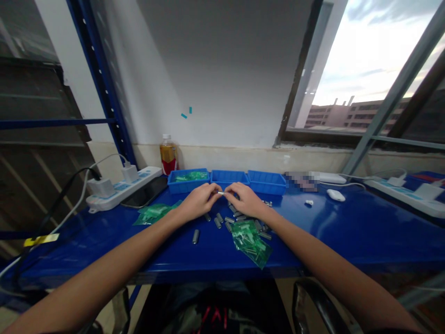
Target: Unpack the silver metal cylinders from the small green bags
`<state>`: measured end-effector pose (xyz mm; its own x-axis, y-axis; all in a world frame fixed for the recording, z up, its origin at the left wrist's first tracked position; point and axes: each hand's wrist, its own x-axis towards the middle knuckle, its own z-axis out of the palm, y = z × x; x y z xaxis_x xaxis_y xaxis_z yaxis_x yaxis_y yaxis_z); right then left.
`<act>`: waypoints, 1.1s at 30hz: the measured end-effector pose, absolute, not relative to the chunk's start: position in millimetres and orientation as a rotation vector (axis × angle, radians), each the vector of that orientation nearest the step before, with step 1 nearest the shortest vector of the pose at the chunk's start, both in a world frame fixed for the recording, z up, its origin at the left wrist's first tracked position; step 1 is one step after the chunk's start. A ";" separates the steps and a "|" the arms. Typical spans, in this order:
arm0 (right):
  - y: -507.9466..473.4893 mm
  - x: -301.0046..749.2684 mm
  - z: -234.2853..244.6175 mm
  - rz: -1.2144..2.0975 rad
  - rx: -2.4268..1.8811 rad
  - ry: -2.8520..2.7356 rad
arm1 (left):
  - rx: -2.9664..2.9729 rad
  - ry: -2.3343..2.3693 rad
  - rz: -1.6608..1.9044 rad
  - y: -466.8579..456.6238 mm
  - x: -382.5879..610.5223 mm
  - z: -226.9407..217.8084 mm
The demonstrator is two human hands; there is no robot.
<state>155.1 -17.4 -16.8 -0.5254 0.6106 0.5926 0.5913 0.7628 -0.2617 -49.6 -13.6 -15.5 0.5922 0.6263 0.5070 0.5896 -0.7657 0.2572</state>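
Note:
Between my left hand and my right hand is a small, thin, whitish piece. Both hands pinch it at its ends, just in front of the blue bins; its exact kind is too small to make out. Several short grey metal cylinders lie below and around the hands, one grey cylinder standing apart toward the front. A green plastic bag with thin pieces inside rests near my right forearm. Another green bag lies beside my left wrist, partly covered by it.
Three blue bins stand in a row: a left bin containing green bags, a middle bin and a right bin. Behind is a drink bottle. Power strips, a phone and an earbud case lie around the blue table.

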 end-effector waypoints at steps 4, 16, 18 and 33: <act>-16.3 154.6 -17.7 0.032 -0.895 -2.285 | 2.712 1.037 0.957 -11.5 -50.1 -17.9; -16.4 155.5 -18.3 -0.101 -0.836 -2.287 | 2.775 1.139 0.723 -17.4 -48.7 -10.9; -17.0 155.3 -18.0 -0.100 -0.841 -2.291 | 2.786 1.125 0.740 -16.5 -48.9 -11.4; -18.1 157.0 -15.9 -0.050 -0.897 -2.378 | 2.769 1.009 0.827 -11.9 -50.3 -16.8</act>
<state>157.0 -18.1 -15.9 -0.5980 0.5915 0.5408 0.6139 0.7718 -0.1653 -50.3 -11.9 -16.8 0.6372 0.6172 0.4616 0.5734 -0.7798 0.2511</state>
